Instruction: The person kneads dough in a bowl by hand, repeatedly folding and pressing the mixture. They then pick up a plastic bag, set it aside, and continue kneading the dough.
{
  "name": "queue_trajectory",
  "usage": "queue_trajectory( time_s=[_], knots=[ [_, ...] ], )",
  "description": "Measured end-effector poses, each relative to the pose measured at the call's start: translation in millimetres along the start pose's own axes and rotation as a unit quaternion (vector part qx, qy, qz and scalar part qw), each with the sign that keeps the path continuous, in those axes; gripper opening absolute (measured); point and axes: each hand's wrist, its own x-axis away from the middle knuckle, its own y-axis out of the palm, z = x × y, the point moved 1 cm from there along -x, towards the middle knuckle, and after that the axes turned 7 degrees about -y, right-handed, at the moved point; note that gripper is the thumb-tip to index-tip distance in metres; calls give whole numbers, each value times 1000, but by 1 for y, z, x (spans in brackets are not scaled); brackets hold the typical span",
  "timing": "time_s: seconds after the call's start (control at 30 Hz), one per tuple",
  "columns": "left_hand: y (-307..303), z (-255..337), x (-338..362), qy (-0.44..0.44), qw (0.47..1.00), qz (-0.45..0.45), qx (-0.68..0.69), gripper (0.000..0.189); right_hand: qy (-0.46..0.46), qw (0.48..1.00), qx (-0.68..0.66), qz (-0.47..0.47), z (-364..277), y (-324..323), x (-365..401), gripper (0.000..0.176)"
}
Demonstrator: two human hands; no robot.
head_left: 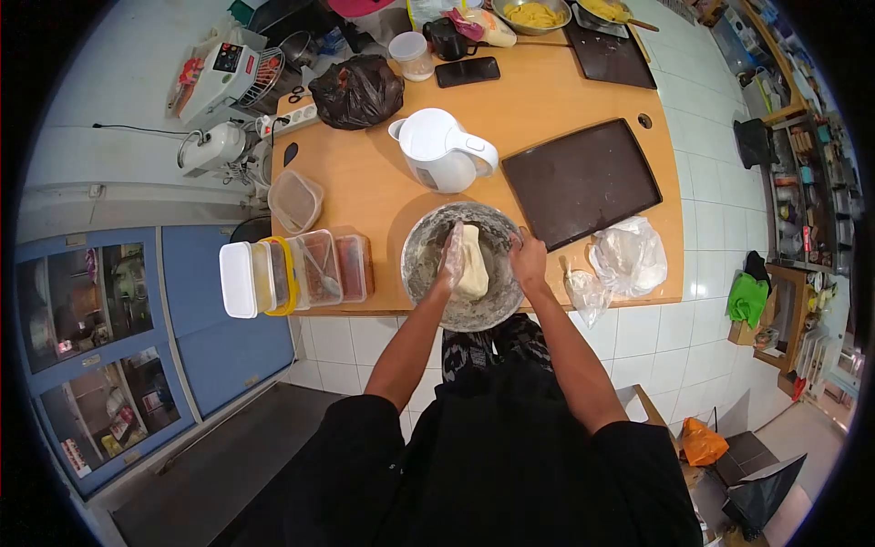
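Note:
A round metal bowl [424, 228] sits at the table's front edge, its inside smeared with flour and dough residue. In it lies a pale, elongated lump of dough [473, 269]. My left hand [450, 263], whitened with flour, reaches into the bowl and holds the dough along its left side; the thumb is hard to make out. My right hand [529, 261] grips the bowl's right rim, fingers curled over the edge. Just behind the bowl stands a white electric kettle [433, 146], its handle pointing right.
A dark baking tray [583, 182] lies right of the kettle. Plastic bags [631, 255] of white contents rest at the right front edge. Plastic containers [317, 264] line the left front. Behind are a black plastic bag [357, 93], a phone [468, 72] and another dark tray [609, 56].

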Motion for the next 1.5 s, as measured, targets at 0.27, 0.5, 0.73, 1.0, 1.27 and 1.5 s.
queue_trajectory(
  time_s=[0.27, 0.5, 0.73, 1.0, 1.27, 1.5],
  knots=[
    [-24, 52, 69, 329, 815, -31, -476, 50, -4, 1000, -17, 25, 7, 6, 6, 17],
    [-1, 74, 100, 255, 698, 143, -653, 52, 21, 1000, 12, 12, 2, 14, 14, 15],
    [-21, 80, 90, -19, 682, 4, -732, 31, 53, 998, 15, 20, -3, 17, 22, 17],
    [-57, 80, 90, 76, 752, 7, -655, 33, 53, 998, 12, 11, 0, 22, 24, 17],
    [-64, 45, 86, 62, 900, -158, -401, 40, 76, 996, -43, 16, 4, 22, 25, 16],
    [-80, 59, 99, 134, 840, -335, -404, 70, 34, 975, -218, 21, 29, 43, 24, 24]
  ],
)
